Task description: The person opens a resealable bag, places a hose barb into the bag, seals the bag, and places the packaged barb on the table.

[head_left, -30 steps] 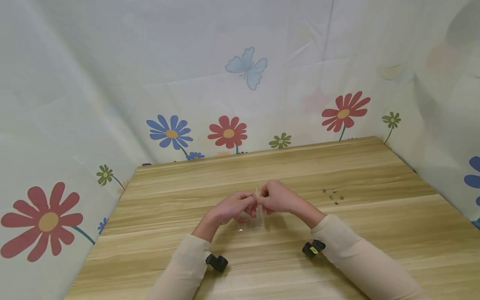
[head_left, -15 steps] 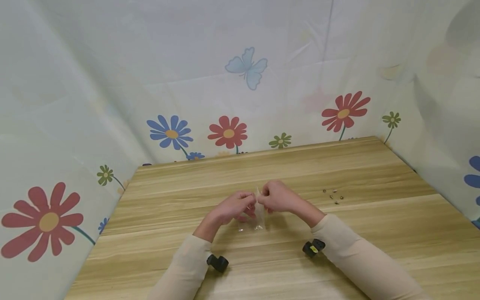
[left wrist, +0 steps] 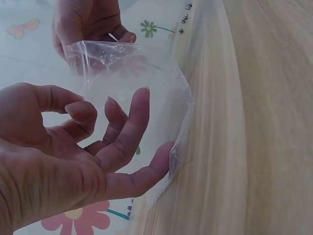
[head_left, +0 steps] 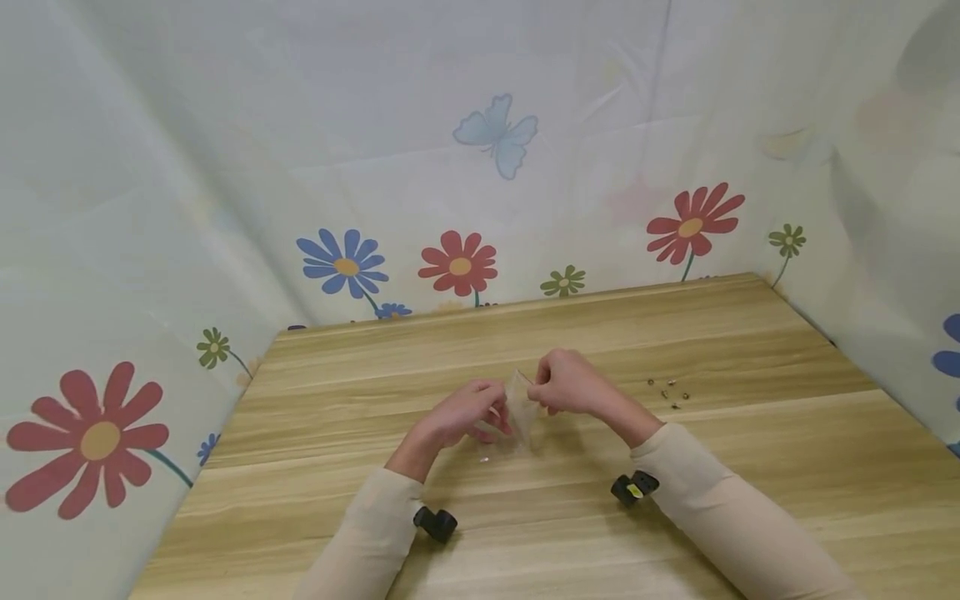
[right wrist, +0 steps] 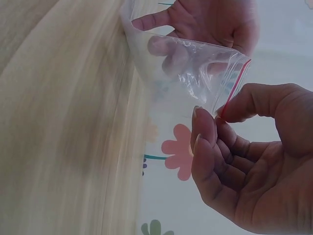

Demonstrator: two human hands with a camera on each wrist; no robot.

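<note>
A clear zip-lock bag with a thin red line along its mouth stands between my hands, its lower end down at the tabletop. My left hand pinches one side of the mouth between thumb and forefinger. Its other fingers spread along the bag's side, as the left wrist view shows. On the opposite side, my right hand pinches the top edge by the red line, thumb against forefinger. The bag looks see-through and creased in the right wrist view; I cannot make out anything inside it.
Several small metal pieces lie scattered on the wood-grain table, right of my right hand. A flower-printed white curtain hangs behind the table and along its sides. Each forearm wears a small black camera.
My right hand has shifted slightly right and up, away from the left hand. The top of the bag now spreads wider between them. The small metal pieces have stayed put.
</note>
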